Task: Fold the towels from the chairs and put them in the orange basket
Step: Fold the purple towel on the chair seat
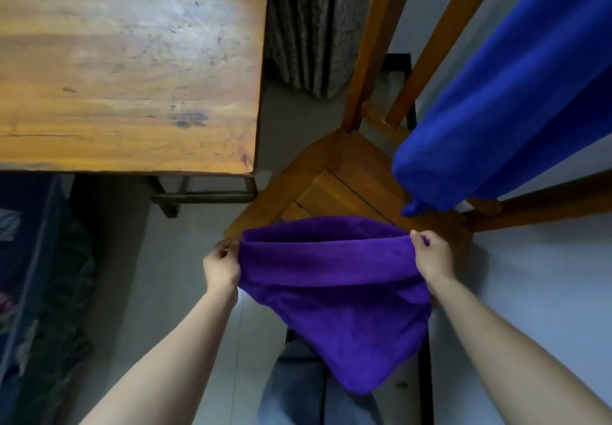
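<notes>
A purple towel hangs doubled over in the air in front of me, above the front edge of a wooden chair. My left hand pinches its upper left corner. My right hand pinches its upper right corner, and the top edge is stretched between the two hands. The lower part of the towel droops toward my legs. A blue towel is draped over the chair's backrest at the right. No orange basket is in view.
A wooden table fills the upper left, its corner close to the chair. A patterned curtain hangs behind the gap between them. Dark patterned fabric lies at the lower left. The floor is pale tile.
</notes>
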